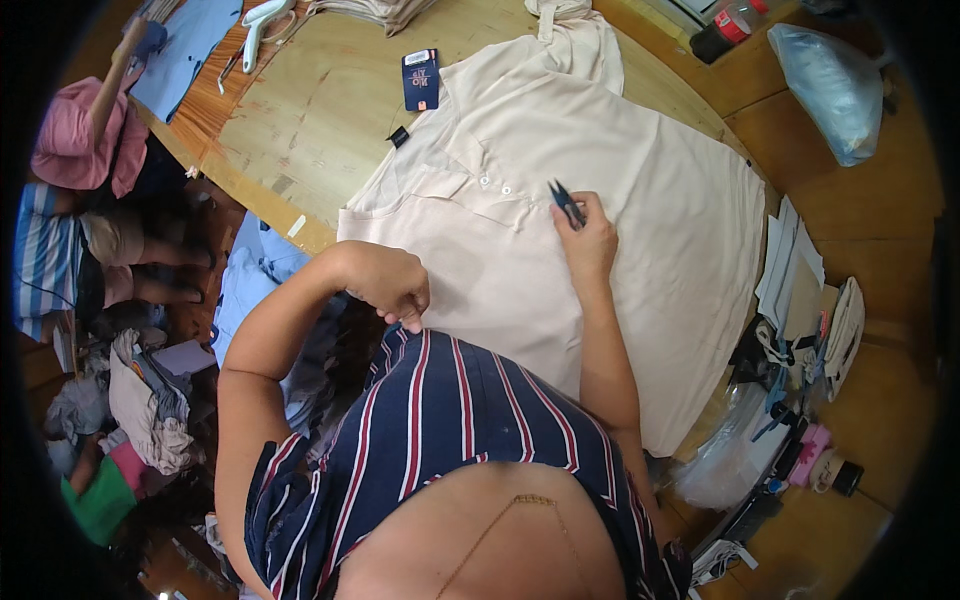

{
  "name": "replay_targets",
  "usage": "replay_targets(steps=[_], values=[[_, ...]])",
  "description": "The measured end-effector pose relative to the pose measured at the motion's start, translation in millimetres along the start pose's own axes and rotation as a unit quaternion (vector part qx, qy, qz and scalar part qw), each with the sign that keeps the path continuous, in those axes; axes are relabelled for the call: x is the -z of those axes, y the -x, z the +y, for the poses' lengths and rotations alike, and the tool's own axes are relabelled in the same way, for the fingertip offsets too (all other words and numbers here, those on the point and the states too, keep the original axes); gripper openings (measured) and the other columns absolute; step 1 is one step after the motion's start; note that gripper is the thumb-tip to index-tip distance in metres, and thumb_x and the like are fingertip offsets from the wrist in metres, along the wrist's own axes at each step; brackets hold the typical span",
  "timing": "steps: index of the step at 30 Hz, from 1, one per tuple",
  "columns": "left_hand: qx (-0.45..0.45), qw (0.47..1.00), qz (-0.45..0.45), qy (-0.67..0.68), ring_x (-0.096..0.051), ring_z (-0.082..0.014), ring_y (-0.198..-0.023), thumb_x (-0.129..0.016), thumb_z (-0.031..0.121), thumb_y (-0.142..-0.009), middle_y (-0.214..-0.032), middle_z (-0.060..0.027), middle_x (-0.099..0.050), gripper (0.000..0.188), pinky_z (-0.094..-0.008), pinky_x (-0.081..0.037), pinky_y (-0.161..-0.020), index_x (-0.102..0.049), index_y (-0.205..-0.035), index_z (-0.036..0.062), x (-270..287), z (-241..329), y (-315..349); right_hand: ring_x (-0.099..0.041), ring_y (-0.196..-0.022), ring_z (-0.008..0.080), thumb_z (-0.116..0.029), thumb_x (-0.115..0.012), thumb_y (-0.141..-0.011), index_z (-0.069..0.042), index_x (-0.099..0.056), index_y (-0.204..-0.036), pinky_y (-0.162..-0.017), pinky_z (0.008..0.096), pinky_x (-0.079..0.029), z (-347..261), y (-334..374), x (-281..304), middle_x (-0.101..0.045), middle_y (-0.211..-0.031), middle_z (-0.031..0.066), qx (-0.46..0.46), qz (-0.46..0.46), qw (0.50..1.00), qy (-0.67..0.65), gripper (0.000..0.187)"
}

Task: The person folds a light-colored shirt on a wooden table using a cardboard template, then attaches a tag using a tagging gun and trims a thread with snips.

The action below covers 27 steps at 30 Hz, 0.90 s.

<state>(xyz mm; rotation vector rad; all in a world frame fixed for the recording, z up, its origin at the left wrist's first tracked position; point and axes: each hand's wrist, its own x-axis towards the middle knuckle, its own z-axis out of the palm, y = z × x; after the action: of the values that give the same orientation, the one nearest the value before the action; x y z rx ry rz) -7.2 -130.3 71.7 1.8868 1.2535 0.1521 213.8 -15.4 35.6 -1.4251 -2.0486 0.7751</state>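
Cream and probably light, limp and not slippery, the shirt (665, 210) lies spread on the bench (300, 140), under and around the right hand (590, 238). Its firmer placket (440, 184), just left of those fingers, looks the best hold. They close around one pair of stiff-looking thread snips (568, 206), points ahead. The left hand (383, 280) has curled fingers beside one striped top (470, 400); whether they pinch it, I cannot tell. Ahead-left of the right fingers: two visible buttons (507, 190), then one dark tag (421, 80); far ahead-right, one bottle (722, 32).
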Motion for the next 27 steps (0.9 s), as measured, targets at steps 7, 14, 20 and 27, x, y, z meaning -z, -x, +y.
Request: replay_targets(steps=[7, 14, 20, 27], values=[[0.045, 0.918, 0.394, 0.006, -0.055, -0.03, -0.076, -0.058, 0.007, -0.07, -0.08, -0.0139, -0.055, 0.01, -0.0343, -0.045, -0.066, -0.06, -0.076, -0.0008, 6.9, -24.1, -48.7, -0.06, -0.066, 0.0259, -0.023, -0.066, -0.072, -0.007, -0.053, -0.089, -0.059, 0.0336, -0.045, -22.6, -6.2, -25.2, -0.062, -0.072, 0.0109, 0.047, -0.056, 0.994, -0.085, 0.026], [0.051, 0.904, 0.414, -0.093, -0.056, -0.0289, -0.075, -0.059, 0.005, -0.07, -0.079, -0.0118, -0.056, 0.008, -0.0354, -0.045, -0.065, -0.058, -0.076, 0.0009, -0.9, -43.7, -69.3, -0.059, -0.07, 0.026, -0.019, -0.067, -0.069, -0.005, -0.057, -0.086, -0.062, 0.0333, -0.046, -21.4, -13.6, -38.9, -0.062, -0.08, 0.0101, 0.094, -0.058, 0.994, -0.022, 0.024], [0.061, 0.912, 0.403, -0.047, -0.056, -0.0312, -0.071, -0.053, 0.003, -0.071, -0.076, -0.0141, -0.058, 0.011, -0.0373, -0.044, -0.063, -0.056, -0.081, 0.0019, 6.7, -37.3, -68.0, -0.058, -0.072, 0.0249, -0.017, -0.069, -0.066, -0.005, -0.061, -0.083, -0.064, 0.0324, -0.046, -23.4, -12.7, -40.6, -0.06, -0.084, 0.0073, 0.132, -0.058, 0.989, -0.029, 0.023], [0.073, 0.915, 0.395, -0.03, -0.057, -0.0327, -0.07, -0.05, 0.004, -0.072, -0.075, -0.0153, -0.059, 0.011, -0.0382, -0.044, -0.062, -0.053, -0.082, 0.0011, 11.1, -36.3, -68.1, -0.058, -0.074, 0.0255, -0.017, -0.069, -0.065, -0.007, -0.062, -0.084, -0.065, 0.0332, -0.046, -27.5, -11.1, -39.9, -0.059, -0.087, 0.0057, 0.131, -0.067, 0.989, 0.011, 0.023]])
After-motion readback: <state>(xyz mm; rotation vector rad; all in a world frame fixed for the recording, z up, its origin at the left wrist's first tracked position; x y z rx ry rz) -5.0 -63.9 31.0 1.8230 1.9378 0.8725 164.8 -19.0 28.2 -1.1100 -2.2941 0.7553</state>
